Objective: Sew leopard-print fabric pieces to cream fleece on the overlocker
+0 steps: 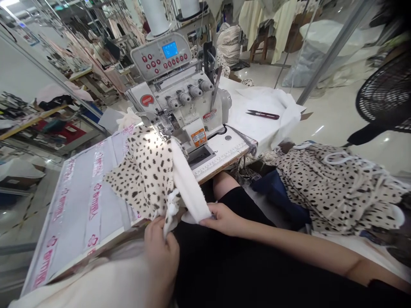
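Note:
A cream fleece fabric piece with dark spots [147, 171] lies on the sewing table, its upper edge under the lit presser foot of an overlock sewing machine [183, 98]. From the same spot a plain white fabric strip [191, 184] runs down toward my lap. My left hand [162, 246] is closed on the lower edge of the spotted fabric, where the pale underside folds over. Between thumb and fingers, my right hand [221, 220] pinches the lower end of the white strip. The two hands are a short way apart, in front of the table edge.
Thread snips [262, 114] lie on white cloth right of the machine. A heap of spotted fabric pieces [340, 184] is at my right, below a black fan [387, 96]. White thread cones [156, 17] stand behind the machine. Pink-printed film covers the table [80, 201] at left.

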The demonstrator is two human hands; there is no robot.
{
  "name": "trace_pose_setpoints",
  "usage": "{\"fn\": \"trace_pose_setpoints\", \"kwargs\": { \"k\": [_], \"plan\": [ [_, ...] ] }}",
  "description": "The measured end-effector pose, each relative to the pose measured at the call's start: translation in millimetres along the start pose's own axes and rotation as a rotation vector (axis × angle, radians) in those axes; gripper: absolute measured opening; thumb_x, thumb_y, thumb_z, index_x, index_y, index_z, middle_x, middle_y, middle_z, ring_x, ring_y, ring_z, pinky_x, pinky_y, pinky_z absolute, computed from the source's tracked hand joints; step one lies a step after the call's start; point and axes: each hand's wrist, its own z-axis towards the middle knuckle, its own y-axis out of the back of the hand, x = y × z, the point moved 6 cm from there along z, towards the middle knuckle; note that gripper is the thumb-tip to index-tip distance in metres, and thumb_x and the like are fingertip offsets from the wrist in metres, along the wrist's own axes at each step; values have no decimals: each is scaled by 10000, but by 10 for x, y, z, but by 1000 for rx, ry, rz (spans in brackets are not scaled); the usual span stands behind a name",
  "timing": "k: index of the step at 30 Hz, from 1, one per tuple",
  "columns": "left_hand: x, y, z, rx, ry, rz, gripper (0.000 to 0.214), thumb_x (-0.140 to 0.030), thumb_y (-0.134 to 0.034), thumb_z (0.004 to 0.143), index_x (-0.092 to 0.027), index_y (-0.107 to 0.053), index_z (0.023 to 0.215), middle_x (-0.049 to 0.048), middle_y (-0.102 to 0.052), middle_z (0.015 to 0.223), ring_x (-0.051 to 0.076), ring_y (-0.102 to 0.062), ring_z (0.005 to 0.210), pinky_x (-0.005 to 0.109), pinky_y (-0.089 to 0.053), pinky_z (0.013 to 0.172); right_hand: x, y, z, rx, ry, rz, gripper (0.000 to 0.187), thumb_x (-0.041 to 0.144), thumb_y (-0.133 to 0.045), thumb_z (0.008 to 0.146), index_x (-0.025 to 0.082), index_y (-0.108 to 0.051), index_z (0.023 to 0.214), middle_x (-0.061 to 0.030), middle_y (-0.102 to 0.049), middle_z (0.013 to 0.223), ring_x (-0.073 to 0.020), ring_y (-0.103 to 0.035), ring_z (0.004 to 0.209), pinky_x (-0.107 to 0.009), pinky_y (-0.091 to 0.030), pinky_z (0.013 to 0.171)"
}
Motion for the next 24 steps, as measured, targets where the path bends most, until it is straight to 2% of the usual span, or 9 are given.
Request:
{"fn": "trace_pose_setpoints", "kwargs": {
  "k": [2, 4, 6, 8, 12, 14, 18, 21, 24],
  "plan": [
    [21, 23, 13, -26, 41, -13, 180, -88, -414, 751, -138, -493, 905, 65, -514, 841, 177, -496, 833, 313, -409, 776, 1, 12, 10, -11, 3, 23, 261, 295, -585, 751, 107, -609, 930, -39, -610, 860, -175, -552, 778, -269, -438, 700],
    [9, 16, 71, -41, 77, -9, 200, -206, -503, 764, -145, -501, 954, 49, -512, 817, 174, -497, 777, 308, -409, 723, 39, 28, 36, -34, 39, 61, 361, 326, -566, 776, 116, -549, 1069, -49, -598, 935, -175, -546, 823, -272, -439, 720],
    [-24, -58, 154, -6, 97, 35, 361, -355, -592, 731, -149, -508, 1015, 32, -504, 778, 172, -490, 721, 315, -404, 690, 79, 38, 71, -54, 67, 74, 413, 364, -530, 808, 131, -493, 1148, -55, -578, 988, -166, -538, 842, -267, -438, 721],
    [-75, -143, 235, 4, 73, 94, 486, -426, -623, 701, -138, -501, 1073, 30, -507, 766, 176, -495, 707, 329, -400, 695, 96, 37, 109, -54, 64, 51, 395, 395, -484, 837, 133, -500, 1133, -52, -581, 954, -156, -537, 801, -257, -437, 683],
    [-149, -238, 331, -63, -54, 194, 433, -302, -583, 748, -119, -493, 1131, 102, -542, 943, 231, -514, 889, 373, -381, 783, 152, 71, 192, -37, 97, -57, 310, 371, -452, 857, 130, -558, 1020, -38, -595, 860, -157, -542, 753, -266, -433, 676],
    [-142, -250, 358, -52, -93, 208, 343, -233, -548, 772, -117, -515, 1093, 105, -554, 938, 232, -515, 893, 372, -380, 781, 229, 174, 245, -101, 150, -89, 321, 333, -480, 844, 146, -507, 1104, -52, -589, 958, -179, -545, 848, -293, -430, 754],
    [-191, -73, 435, -91, -184, 171, 273, -207, -542, 787, -103, -514, 1038, 95, -569, 849, 213, -522, 828, 353, -398, 757, 424, 437, 374, -296, 257, -151, 541, 234, -538, 791, 189, -306, 1278, -99, -471, 1209, -199, -503, 1000, -331, -410, 837],
    [-328, 188, 541, -143, -203, 124, 254, -185, -554, 778, -117, -514, 1019, 87, -555, 835, 197, -512, 809, 339, -408, 758, 513, 486, 458, -354, 321, -200, 394, 155, -503, 778, 189, -409, 1159, -80, -523, 1098, -172, -528, 894, -315, -420, 795],
    [-546, 336, 654, -63, -240, 29, 208, -136, -537, 772, -132, -525, 980, 65, -531, 788, 176, -497, 763, 308, -409, 705, 534, 377, 505, -309, 394, -187, 182, 99, -458, 764, 180, -520, 914, -36, -560, 863, -150, -528, 804, -280, -423, 750]
  ]
}}
